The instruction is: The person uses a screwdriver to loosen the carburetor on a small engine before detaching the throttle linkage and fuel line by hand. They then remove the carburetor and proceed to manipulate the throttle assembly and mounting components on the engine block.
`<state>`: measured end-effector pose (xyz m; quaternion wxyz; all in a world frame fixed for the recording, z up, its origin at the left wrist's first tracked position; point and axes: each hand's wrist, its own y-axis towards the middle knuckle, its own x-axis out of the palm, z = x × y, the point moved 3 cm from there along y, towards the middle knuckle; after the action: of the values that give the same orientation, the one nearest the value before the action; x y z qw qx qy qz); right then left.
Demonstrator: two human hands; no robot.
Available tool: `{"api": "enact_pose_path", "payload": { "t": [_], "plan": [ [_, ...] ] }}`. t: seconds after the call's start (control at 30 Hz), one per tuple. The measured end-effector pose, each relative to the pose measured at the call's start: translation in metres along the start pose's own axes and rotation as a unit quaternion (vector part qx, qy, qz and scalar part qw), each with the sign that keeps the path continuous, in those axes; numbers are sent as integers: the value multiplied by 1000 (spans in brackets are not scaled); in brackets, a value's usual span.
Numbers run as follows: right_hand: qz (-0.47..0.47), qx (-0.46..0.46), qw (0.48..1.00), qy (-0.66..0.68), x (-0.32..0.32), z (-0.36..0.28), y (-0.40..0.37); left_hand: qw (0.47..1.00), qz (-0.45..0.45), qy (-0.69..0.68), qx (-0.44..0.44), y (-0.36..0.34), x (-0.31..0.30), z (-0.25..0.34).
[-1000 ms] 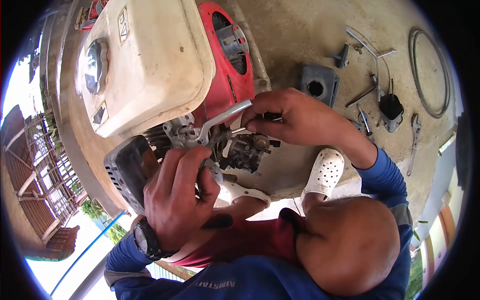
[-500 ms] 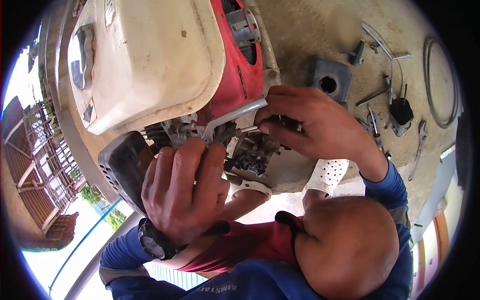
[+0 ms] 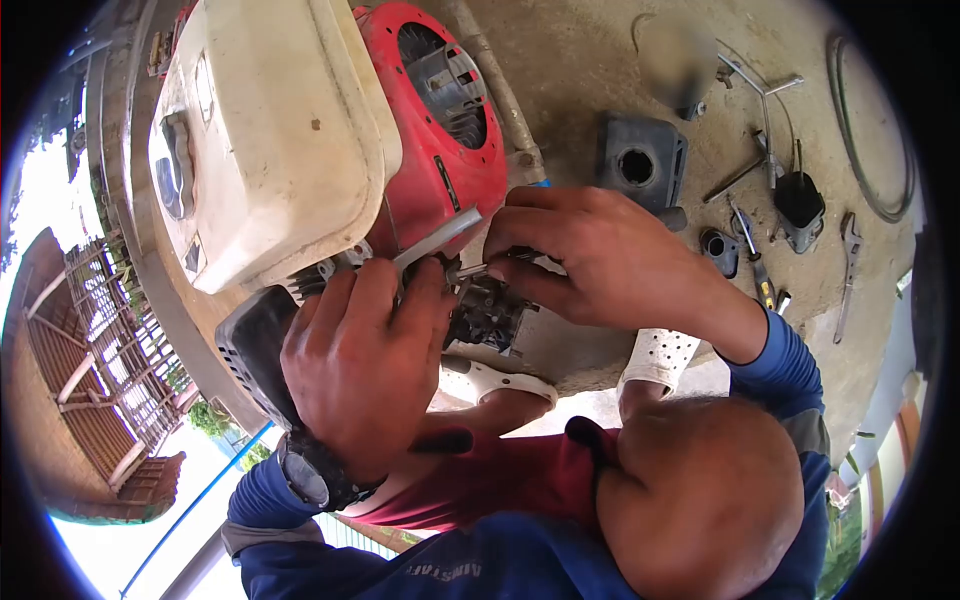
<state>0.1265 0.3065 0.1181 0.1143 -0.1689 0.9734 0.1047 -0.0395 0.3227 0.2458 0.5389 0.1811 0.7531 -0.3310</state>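
A small engine with a cream fuel tank [image 3: 275,150] and a red fan housing [image 3: 425,200] stands in front of me. My left hand [image 3: 360,350], a watch at its wrist, has its fingers curled in at the engine's side, under a grey metal lever [image 3: 440,236]; what they grip is hidden. My right hand [image 3: 610,262] is closed in a pinch on a thin metal rod [image 3: 474,270] that points toward the left fingertips. Just below the rod sits a dark carburetor [image 3: 488,318], partly covered by my hands. A black muffler-like cover [image 3: 255,345] lies beside my left hand.
On the concrete floor to the right lie a black air-cleaner housing [image 3: 640,165], a T-shaped wrench [image 3: 768,92], a black cup-like part [image 3: 798,203], a yellow-handled screwdriver [image 3: 765,285], an adjustable wrench [image 3: 850,240] and a looped cable [image 3: 850,130]. My white clogs [image 3: 660,355] are below.
The view has shifted, so the engine's red housing shows more fully. Both hands keep their grip by the lever; the right hand sits closer to the left, and less of the rod shows.
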Motion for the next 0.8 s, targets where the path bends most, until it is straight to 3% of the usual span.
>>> {"api": "enact_pose_path", "payload": {
  "t": [0.53, 0.63, 0.73, 0.8],
  "plan": [
    [-51, 13, 999, 10, -4, -3, 5, 998, -1, -41, 45, 9, 4, -12],
    [-123, 69, 990, 21, -4, 0, 9, 998, 2, -40, 49, 8, 5, -11],
    [-87, 47, 991, 96, -4, 4, 11, 998, 12, -41, 56, 7, 7, -12],
    [-124, 41, 985, 117, -10, 5, 14, 997, 28, -52, 46, 6, 8, -11]
  ]
}}
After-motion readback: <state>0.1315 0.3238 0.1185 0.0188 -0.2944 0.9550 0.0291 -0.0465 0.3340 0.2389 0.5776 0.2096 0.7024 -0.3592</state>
